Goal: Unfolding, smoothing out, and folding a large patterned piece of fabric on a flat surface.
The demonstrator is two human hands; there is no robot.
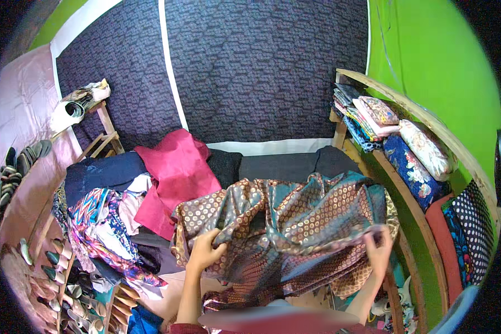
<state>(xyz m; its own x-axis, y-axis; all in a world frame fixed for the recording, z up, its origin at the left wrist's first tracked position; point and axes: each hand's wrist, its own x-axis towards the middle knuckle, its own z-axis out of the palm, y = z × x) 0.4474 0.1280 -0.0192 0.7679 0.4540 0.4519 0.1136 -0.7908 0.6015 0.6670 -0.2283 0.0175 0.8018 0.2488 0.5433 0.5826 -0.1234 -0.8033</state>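
Observation:
A large shimmering brown-and-teal cloth with gold dots (323, 209) spreads in loose folds in front of me. My left hand (207, 249) pinches its near left part, fingers closed on the fabric. Toward the right end, my right hand (377, 244) grips the same cloth by its edge, slightly blurred. The lower part of the cloth hangs down between my forearms, over my lap side. Just beyond its left end lies a crimson cloth (178, 172), partly covered by the dotted one.
At the left is a heap of multicoloured clothes (103, 234) beside a dark blue cloth (103, 172). Shoes (55, 267) fill racks along the left side. On the right, a curved-looking wooden shelf (417, 222) holds folded fabrics (412, 161). Dark patterned panels (267, 72) stand behind.

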